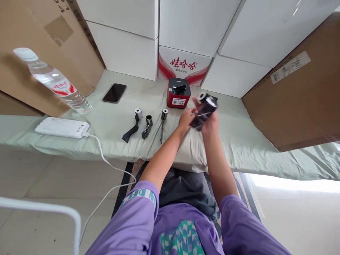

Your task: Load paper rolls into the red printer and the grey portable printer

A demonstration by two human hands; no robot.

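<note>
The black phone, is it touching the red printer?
Apart. The head view shows the black phone lying flat on the green cloth, well to the left of the red printer, with a wide strip of bare cloth between them.

The person wears a loose purple short-sleeved top, and the left sleeve [138, 209] carries a pale band with teal letters along its hem. A teal-and-white checked print [180, 239] runs down the chest, and dark grey trousers [186, 191] show below. Both forearms are bare.
</note>
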